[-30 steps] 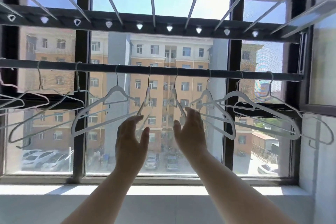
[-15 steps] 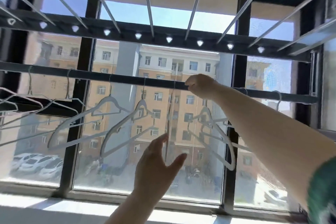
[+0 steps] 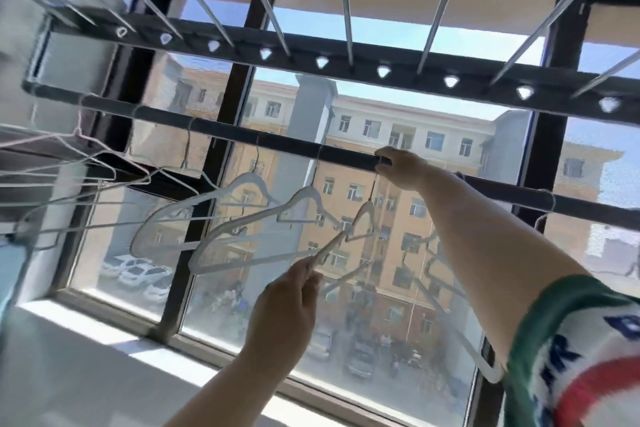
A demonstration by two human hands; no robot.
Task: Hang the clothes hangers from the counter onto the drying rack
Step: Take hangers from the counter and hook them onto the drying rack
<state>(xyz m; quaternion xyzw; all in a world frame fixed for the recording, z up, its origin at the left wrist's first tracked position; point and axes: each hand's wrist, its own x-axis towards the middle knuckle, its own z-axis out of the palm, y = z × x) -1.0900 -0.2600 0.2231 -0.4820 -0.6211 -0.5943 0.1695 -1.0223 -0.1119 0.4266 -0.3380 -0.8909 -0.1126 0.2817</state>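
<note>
A dark rail [image 3: 277, 142] of the drying rack runs across the window, with several white hangers hooked on it. My right hand [image 3: 398, 166] is up at the rail, fingers curled around the wire hook of one white hanger [image 3: 367, 218]. My left hand [image 3: 287, 305] is lower and pinches the end of that hanger's left arm. Two more white hangers [image 3: 221, 218] hang just to its left, overlapping. Other hangers sit behind my right forearm and are partly hidden.
Above the rail is a dark beam with triangular holes [image 3: 381, 71] and silver rods [image 3: 346, 0] fanning toward me. The window frame's dark upright [image 3: 207, 201] stands behind. A pale sill [image 3: 86, 357] lies below. More hangers [image 3: 52, 184] crowd the far left.
My left hand rose from open below the hangers and took hold of a hanger's arm. My right hand stays at the rail on the hook. The view has swung left and tilted upward.
</note>
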